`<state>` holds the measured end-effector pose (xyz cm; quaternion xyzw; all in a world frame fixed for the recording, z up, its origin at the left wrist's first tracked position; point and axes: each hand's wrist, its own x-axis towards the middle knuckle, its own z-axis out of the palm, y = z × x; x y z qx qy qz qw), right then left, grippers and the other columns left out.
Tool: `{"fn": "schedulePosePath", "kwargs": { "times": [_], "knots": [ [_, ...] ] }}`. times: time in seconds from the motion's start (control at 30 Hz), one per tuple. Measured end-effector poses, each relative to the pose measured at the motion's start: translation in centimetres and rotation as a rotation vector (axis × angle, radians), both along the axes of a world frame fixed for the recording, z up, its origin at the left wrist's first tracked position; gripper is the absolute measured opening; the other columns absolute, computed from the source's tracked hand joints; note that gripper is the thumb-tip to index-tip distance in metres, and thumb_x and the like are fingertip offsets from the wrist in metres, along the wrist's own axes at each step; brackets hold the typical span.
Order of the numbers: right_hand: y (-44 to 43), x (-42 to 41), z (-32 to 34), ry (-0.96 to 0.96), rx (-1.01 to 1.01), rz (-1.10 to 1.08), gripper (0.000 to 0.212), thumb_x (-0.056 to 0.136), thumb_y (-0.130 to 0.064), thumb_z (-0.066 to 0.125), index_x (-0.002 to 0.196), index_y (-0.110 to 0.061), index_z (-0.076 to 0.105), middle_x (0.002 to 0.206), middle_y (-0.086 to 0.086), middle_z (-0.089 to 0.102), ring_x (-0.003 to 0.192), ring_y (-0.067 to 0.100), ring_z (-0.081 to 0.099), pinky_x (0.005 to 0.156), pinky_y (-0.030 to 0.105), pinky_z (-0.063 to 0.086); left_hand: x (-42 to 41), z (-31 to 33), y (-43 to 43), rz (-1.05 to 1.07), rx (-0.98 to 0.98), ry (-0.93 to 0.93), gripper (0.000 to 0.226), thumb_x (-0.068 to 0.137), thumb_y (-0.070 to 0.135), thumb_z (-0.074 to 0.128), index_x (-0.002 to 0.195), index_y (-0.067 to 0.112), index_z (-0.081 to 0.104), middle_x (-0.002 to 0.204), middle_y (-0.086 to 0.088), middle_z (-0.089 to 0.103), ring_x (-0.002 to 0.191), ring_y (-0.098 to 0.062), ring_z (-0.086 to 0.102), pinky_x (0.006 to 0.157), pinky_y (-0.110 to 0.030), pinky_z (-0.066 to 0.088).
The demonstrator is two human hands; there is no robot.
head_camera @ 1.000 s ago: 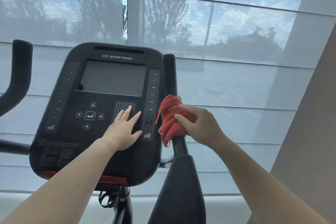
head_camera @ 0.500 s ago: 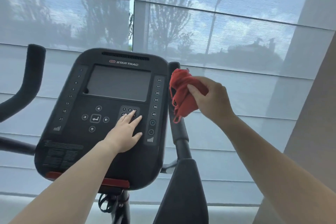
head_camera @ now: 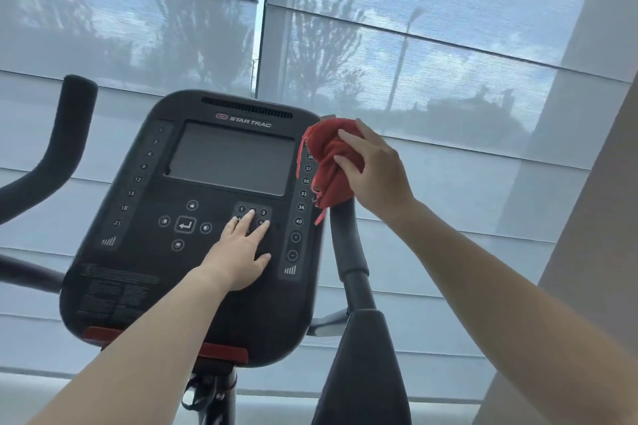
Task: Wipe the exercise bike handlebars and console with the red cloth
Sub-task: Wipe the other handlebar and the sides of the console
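At the top of the right bar point(head_camera: 348, 252): cloth point(head_camera: 328, 162) bunched over its tip.
Curled round the red cloth, the right hand point(head_camera: 374, 176) presses it on the bar end, just beside the console point(head_camera: 138, 252); the left hand point(head_camera: 241, 252) lies flat on the console, fingers straight, holding nothing. Best, I judge, to wrap the cloth fully round the grip and draw it down with a steady squeeze.
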<state>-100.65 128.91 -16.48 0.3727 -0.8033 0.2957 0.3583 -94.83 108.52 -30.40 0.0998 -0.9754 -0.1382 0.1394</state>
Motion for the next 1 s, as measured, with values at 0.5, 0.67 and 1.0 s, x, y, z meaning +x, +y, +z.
{"fn": "schedulePosePath", "kwargs": {
  "times": [0.5, 0.67, 1.0],
  "knots": [
    [-1.3, -0.2, 1.1, 0.287, 0.406, -0.200, 0.022, 0.087, -0.024, 0.057, 0.103, -0.013, 0.067, 0.139, 0.004, 0.047, 0.133, 0.026, 0.034, 0.090, 0.044, 0.049, 0.2, 0.0, 0.8, -0.008, -0.010, -0.052, 0.064, 0.095, 0.041, 0.038, 0.149, 0.034, 0.003, 0.157, 0.007, -0.016, 0.145, -0.027, -0.012, 0.112, -0.053, 0.024],
    [-0.5, 0.2, -0.5, 0.367, 0.503, -0.212, 0.016, 0.086, -0.027, 0.060, 0.088, -0.015, 0.070, 0.126, 0.001, 0.058, 0.129, 0.027, 0.042, 0.087, 0.041, 0.048, 0.2, 0.1, 0.8, -0.014, -0.006, -0.059, 0.064, 0.096, 0.041, 0.037, 0.149, 0.033, 0.003, 0.157, 0.007, -0.016, 0.145, -0.027, -0.013, 0.113, -0.053, 0.022],
    [-0.1, 0.4, -0.9, 0.395, 0.670, -0.159, 0.023, 0.085, -0.037, 0.057, 0.084, -0.019, 0.071, 0.107, -0.004, 0.066, 0.124, 0.023, 0.049, 0.090, 0.041, 0.047, 0.5, 0.2, 0.9, -0.021, 0.003, -0.063, 0.064, 0.096, 0.041, 0.037, 0.149, 0.033, 0.002, 0.157, 0.007, -0.017, 0.145, -0.027, -0.014, 0.113, -0.052, 0.021]
  ]
}}
